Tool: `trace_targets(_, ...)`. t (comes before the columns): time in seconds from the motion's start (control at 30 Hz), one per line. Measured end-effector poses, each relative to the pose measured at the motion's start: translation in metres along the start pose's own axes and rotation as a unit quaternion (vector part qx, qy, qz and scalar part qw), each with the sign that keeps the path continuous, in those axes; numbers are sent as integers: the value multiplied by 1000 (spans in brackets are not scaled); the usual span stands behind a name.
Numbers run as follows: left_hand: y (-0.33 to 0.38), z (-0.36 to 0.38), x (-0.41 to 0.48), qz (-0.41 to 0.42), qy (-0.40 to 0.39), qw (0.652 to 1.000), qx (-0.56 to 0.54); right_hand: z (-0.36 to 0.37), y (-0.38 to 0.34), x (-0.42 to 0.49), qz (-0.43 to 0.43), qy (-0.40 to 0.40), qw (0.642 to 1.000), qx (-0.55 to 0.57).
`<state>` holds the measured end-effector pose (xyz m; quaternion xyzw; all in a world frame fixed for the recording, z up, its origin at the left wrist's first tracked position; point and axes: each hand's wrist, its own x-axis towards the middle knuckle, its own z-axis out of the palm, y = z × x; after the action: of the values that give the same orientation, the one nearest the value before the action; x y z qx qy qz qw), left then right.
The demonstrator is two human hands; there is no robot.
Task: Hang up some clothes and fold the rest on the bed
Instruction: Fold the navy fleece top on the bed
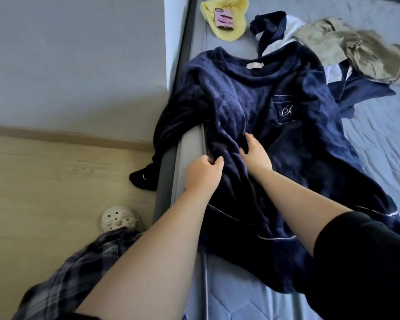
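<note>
A dark navy fleece pyjama top [252,95] lies spread face up on the bed [379,144], with a chest pocket on its right side. One sleeve [169,135] hangs over the bed's left edge toward the floor. My left hand [202,174] pinches a fold of the fabric at the mattress edge. Just to its right, my right hand [255,151] grips the bunched fabric near the middle of the top. A yellow cloth [224,17], an olive garment [356,49] and a navy-and-white piece [270,26] lie further up the bed.
A pink phone [224,18] rests on the yellow cloth. The grey wall [79,54] and wooden floor [56,181] are on the left. A pale perforated clog [120,219] and plaid trouser leg [79,273] show on the floor beside the bed frame.
</note>
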<state>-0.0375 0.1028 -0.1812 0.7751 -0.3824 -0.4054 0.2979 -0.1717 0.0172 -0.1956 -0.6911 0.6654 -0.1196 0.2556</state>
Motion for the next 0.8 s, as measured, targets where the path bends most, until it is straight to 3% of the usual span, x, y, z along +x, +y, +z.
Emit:
trace_targets(0.13, 1, -8, -18, 35, -163, 986, 16, -17, 11, -20, 26, -46, 997, 55)
trace_targets(0.27, -2, -11, -47, 45, -254, 966, 25, -21, 23, -51, 28, -53, 994, 94)
trace_targets(0.4, -4, -41, -70, -128, -274, 943, -142, -29, 31, -72, 45, -49, 989, 131)
trace_targets(0.5, -7, -66, -80, -85, -239, 901, -352, -38, 30, -80, 56, -16, 987, 151)
trace_targets(0.53, -6, -74, -80, -78, -206, 904, -367, -41, 30, -83, 56, -12, 987, 149)
trace_targets(0.6, -5, -85, -73, -115, -145, 951, -247, -45, 30, -87, 50, -11, 990, 133)
trace_targets(0.67, -14, -84, -70, -168, -46, 985, -18, -48, 32, -91, 39, -22, 993, 111)
trace_targets(0.73, -37, -78, -72, -212, 21, 968, 134, -47, 33, -97, 25, -51, 995, 81)
trace_targets(0.8, -54, -73, -84, -206, 37, 963, 171, -42, 34, -106, -6, -93, 995, 27)
